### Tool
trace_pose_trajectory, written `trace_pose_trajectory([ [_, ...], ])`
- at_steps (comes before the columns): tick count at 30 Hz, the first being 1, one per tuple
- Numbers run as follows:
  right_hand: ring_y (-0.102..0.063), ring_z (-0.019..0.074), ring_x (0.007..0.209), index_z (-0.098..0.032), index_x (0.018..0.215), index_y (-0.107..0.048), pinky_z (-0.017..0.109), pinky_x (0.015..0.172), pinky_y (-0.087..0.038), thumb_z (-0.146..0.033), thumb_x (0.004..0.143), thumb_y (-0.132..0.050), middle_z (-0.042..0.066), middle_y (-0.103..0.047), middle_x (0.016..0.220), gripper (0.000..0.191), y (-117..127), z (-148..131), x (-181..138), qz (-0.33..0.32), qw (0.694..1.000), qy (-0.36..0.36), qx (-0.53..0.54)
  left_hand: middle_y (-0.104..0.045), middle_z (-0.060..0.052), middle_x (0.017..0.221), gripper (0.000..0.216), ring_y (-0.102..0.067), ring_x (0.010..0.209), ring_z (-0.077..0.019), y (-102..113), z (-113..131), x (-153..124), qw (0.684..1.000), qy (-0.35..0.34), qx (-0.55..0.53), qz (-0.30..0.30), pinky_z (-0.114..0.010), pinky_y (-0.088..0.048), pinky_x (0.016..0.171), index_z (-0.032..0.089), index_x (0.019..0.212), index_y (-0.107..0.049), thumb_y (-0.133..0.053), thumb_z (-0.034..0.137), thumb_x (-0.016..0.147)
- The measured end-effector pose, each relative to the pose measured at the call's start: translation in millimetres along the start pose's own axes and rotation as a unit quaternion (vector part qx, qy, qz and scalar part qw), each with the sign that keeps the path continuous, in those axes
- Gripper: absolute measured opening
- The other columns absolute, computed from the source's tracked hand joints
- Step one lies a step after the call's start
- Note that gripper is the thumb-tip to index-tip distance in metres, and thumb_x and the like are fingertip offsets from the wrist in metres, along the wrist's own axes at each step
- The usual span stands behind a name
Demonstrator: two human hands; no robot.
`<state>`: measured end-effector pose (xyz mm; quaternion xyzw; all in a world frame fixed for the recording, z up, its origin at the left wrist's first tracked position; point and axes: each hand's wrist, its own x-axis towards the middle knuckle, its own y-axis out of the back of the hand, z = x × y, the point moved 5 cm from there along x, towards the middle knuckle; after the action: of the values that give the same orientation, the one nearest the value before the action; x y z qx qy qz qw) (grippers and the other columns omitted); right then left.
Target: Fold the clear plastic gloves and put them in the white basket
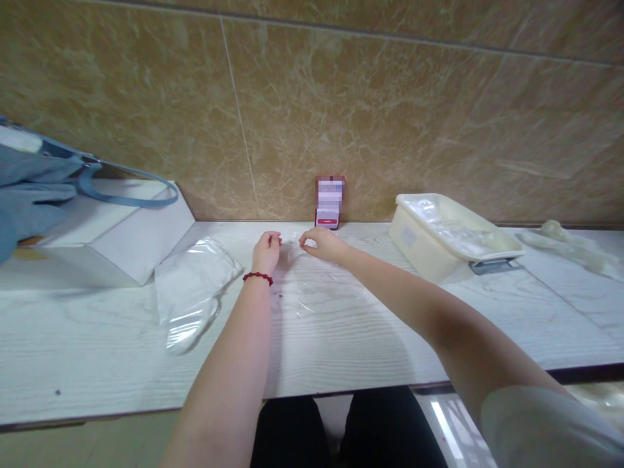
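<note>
A clear, thin plastic bag (306,309) lies nearly invisible on the white wood-grain table between my forearms. My right hand (322,244) has thumb and forefinger brought together in a pinch at the bag's far end. To its left, my left hand (266,252), with a red bead bracelet (258,278) at the wrist, has its fingers curled inward; what they hold, if anything, is hidden. Left of that wrist lies a clear plastic package (192,286) with white contents.
Against the tiled wall leans a phone (329,203). A cream bin (429,257) with clear plastic inside stands at right, with crumpled plastic (570,247) beyond it. At left, a white box (141,240) carries a blue bag (34,182) with a strap.
</note>
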<state>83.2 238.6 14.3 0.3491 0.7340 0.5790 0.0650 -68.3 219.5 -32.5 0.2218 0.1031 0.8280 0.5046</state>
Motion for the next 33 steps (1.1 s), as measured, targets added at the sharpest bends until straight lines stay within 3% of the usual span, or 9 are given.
trace_pose_trajectory([
  [5, -0.051, 0.0148, 0.089, -0.018, 0.074, -0.062, 0.028, 0.083, -0.033, -0.012, 0.069, -0.051, 0.002, -0.061, 0.086, 0.013, 2, 14, -24, -0.008, 0.999, -0.006, -0.040, -0.061, -0.005, 0.094, 0.025, -0.053, 0.091, -0.0161, -6, 7, -5, 0.970, -0.129, 0.179, -0.103, -0.028, -0.039, 0.085, 0.019, 0.093, -0.061, -0.047, 0.027, 0.073],
  [9, -0.047, 0.0168, 0.097, -0.020, 0.075, -0.063, 0.032, 0.086, -0.032, -0.012, 0.069, -0.052, 0.003, -0.059, 0.095, 0.015, -2, 26, -35, -0.018, 0.996, -0.054, -0.064, -0.059, -0.004, 0.101, 0.029, -0.048, 0.102, -0.0166, -14, 10, -14, 0.934, -0.173, 0.259, -0.177, -0.029, -0.033, 0.092, 0.026, 0.097, -0.062, -0.048, 0.034, 0.074],
  [15, -0.045, 0.0175, 0.101, -0.024, 0.082, -0.065, 0.034, 0.088, -0.031, -0.018, 0.072, -0.051, 0.002, -0.056, 0.104, 0.018, -7, 34, -37, -0.042, 0.995, -0.073, -0.054, -0.041, -0.001, 0.128, 0.033, -0.024, 0.122, -0.0282, -18, 18, -26, 0.912, -0.129, 0.325, -0.213, -0.051, -0.016, 0.096, 0.042, 0.104, -0.056, -0.045, 0.048, 0.073],
  [19, -0.044, 0.0180, 0.103, -0.027, 0.085, -0.065, 0.036, 0.089, -0.031, -0.019, 0.073, -0.051, 0.001, -0.053, 0.109, 0.020, -5, 32, -34, -0.044, 0.995, -0.069, -0.055, -0.031, 0.000, 0.135, 0.034, -0.013, 0.126, -0.0309, -21, 19, -28, 0.903, -0.124, 0.332, -0.242, -0.057, -0.008, 0.094, 0.045, 0.108, -0.051, -0.038, 0.050, 0.077],
  [27, -0.043, 0.0183, 0.104, -0.029, 0.081, -0.067, 0.036, 0.090, -0.031, -0.022, 0.075, -0.050, 0.000, -0.054, 0.108, 0.019, -2, 33, -36, -0.055, 0.993, -0.084, -0.067, -0.027, -0.002, 0.137, 0.041, -0.008, 0.126, -0.0367, -19, 9, -26, 0.892, -0.065, 0.363, -0.263, -0.060, -0.002, 0.092, 0.044, 0.106, -0.053, -0.038, 0.060, 0.071],
  [33, -0.044, 0.0164, 0.104, -0.029, 0.090, -0.065, 0.034, 0.091, -0.030, -0.014, 0.075, -0.047, 0.001, -0.053, 0.111, 0.028, -5, 48, -47, -0.064, 0.993, -0.075, -0.058, -0.032, -0.003, 0.134, 0.047, -0.017, 0.123, -0.0391, -13, 9, -25, 0.887, -0.054, 0.384, -0.249, -0.060, -0.011, 0.091, 0.043, 0.104, -0.055, -0.046, 0.064, 0.063],
])
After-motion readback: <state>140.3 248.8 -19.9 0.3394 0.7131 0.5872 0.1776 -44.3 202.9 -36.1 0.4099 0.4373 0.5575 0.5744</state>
